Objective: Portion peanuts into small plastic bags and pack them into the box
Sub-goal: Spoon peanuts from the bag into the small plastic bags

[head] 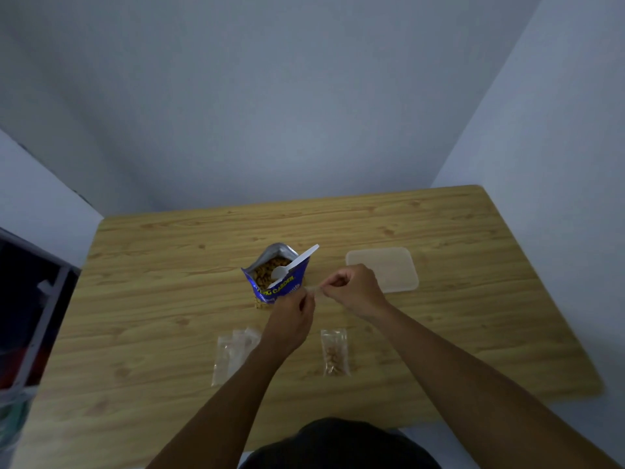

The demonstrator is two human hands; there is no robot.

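Observation:
An open blue peanut pouch (275,282) stands mid-table with a white plastic spoon (297,262) leaning inside it. Just in front of it, my left hand (292,319) and my right hand (351,292) each pinch an end of a small clear plastic bag (315,290) stretched between them above the table. Its contents are mostly hidden by my fingers. A filled small bag of peanuts (334,353) lies near my right forearm. Several empty small bags (233,350) lie to the left. The translucent plastic box (384,265) sits at the right, behind my right hand.
The wooden table (473,299) stands in a corner between pale walls. A dark shelf unit (30,309) stands off its left edge. A few peanuts lie on the table by the pouch's base (260,304).

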